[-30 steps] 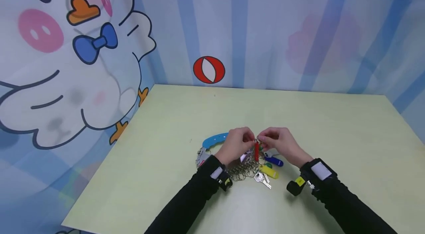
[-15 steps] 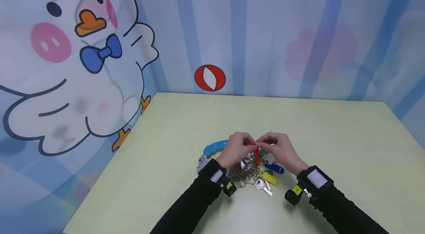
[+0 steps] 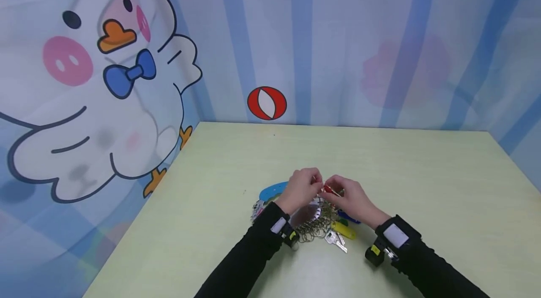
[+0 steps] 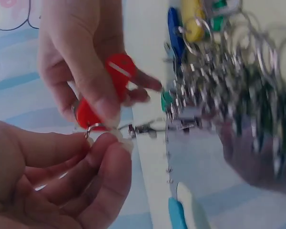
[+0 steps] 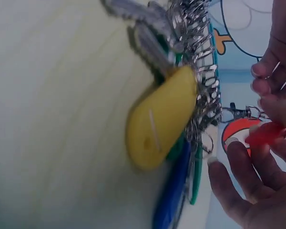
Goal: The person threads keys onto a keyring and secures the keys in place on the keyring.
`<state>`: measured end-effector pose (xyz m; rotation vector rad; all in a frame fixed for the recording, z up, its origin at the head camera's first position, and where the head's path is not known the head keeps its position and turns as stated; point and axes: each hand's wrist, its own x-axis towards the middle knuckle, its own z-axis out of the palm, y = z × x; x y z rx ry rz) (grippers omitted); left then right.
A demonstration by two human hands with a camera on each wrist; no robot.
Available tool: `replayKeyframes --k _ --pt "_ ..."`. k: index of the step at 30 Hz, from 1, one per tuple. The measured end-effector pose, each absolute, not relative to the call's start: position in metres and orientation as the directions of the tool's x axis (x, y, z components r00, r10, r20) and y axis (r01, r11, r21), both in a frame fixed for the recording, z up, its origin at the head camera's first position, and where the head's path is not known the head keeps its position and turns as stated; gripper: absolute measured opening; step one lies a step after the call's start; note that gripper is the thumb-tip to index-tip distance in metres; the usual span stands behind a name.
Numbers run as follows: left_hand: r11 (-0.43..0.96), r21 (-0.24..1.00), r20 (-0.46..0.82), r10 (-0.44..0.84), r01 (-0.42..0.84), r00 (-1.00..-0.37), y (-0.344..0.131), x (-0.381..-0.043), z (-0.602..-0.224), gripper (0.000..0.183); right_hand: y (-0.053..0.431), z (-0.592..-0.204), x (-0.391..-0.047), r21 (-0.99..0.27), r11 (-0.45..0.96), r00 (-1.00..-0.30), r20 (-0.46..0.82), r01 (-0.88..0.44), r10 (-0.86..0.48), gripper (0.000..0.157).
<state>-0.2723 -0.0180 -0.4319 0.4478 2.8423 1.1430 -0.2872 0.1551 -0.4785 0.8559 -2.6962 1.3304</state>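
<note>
In the head view both hands meet over a bunch of metal rings and clasps (image 3: pixel 320 224) on the table. My left hand (image 3: pixel 301 191) pinches a small metal ring (image 4: pixel 89 129) between thumb and fingers, seen in the left wrist view. Close beside it, my right hand (image 3: pixel 355 200) grips a red key tag (image 4: pixel 120 78) with its thumb across the tag. A small metal clasp (image 4: pixel 145 128) stretches from the fingertips toward the bunch. The fingers partly hide how ring and tag join. Under the clasps lies a shiny, mirror-like surface (image 4: pixel 195 157).
A yellow key tag (image 3: pixel 343 230), a blue key tag (image 3: pixel 348 217) and silver keys (image 3: pixel 336 240) lie at the bunch's right and near side. A curved blue strip (image 3: pixel 272 190) lies behind the left hand. The pale table (image 3: pixel 414 162) meets a printed backdrop.
The red key tag hung down between the hands; now it is tilted up in the right hand's grip. The right hand has turned and lowered slightly. The head view has tilted upward.
</note>
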Motion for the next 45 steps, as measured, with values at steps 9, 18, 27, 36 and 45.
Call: replayKeyframes --k 9,18,27,36,45 --pt "0.817 0.47 -0.003 0.381 0.335 -0.925 -0.018 -0.276 -0.419 0.009 0.156 -0.467 -0.287 -0.78 0.41 -0.808 0.198 -0.473 -0.555 0.047" --pt "0.765 0.635 -0.253 0.34 0.11 -0.906 -0.019 -0.283 -0.418 0.018 0.148 -0.468 -0.283 -0.666 0.489 -0.796 0.277 -0.563 -0.538 0.02" --pt "0.583 0.807 -0.349 0.339 -0.096 -0.874 -0.026 -0.289 -0.424 0.028 0.15 -0.463 -0.283 -0.602 0.503 -0.751 0.271 -0.621 -0.602 0.021" --pt "0.399 0.857 -0.485 0.408 -0.327 -0.773 -0.038 -0.302 -0.435 0.03 0.156 -0.464 -0.284 -0.653 0.455 -0.73 0.227 -0.605 -0.645 0.027" --pt "0.312 0.855 -0.516 0.449 -0.414 -0.729 -0.036 -0.299 -0.438 0.026 0.148 -0.458 -0.277 -0.418 0.552 -0.692 0.464 -0.721 -0.553 0.012"
